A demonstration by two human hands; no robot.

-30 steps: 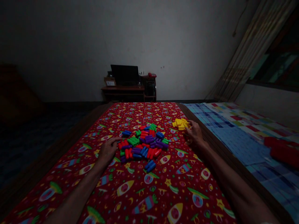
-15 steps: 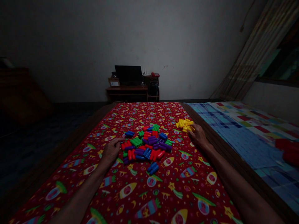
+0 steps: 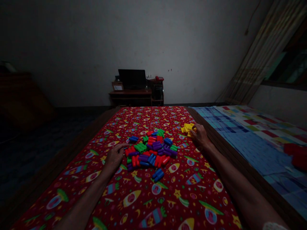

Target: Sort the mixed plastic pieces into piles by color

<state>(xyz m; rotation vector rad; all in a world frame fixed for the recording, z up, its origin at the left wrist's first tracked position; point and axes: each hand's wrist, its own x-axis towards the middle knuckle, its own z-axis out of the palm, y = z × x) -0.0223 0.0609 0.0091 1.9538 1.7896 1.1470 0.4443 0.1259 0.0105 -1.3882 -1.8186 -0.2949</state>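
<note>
A heap of red, blue, purple and green plastic blocks [image 3: 151, 150] lies on a red cloth with rocket prints [image 3: 148, 191]. My left hand [image 3: 114, 156] rests flat at the heap's left edge, fingers stretched toward the red blocks. A separate small pile of yellow blocks [image 3: 187, 128] sits at the far right of the cloth. My right hand [image 3: 200, 136] lies against that yellow pile, fingers curled over its near side; whether it grips a block is hidden. A pair of blue blocks [image 3: 158, 175] lies apart, nearer me.
The cloth covers a long wooden table [image 3: 217, 137]. A checked blue and multicoloured bedspread [image 3: 251, 134] lies to the right. At the far wall stands a low desk [image 3: 136, 94] with a dark screen. A curtain [image 3: 263, 54] hangs at right. The room is dim.
My right hand has moved forward onto the near side of the yellow pile. My left hand stays at the heap's left edge. The camera has shifted slightly.
</note>
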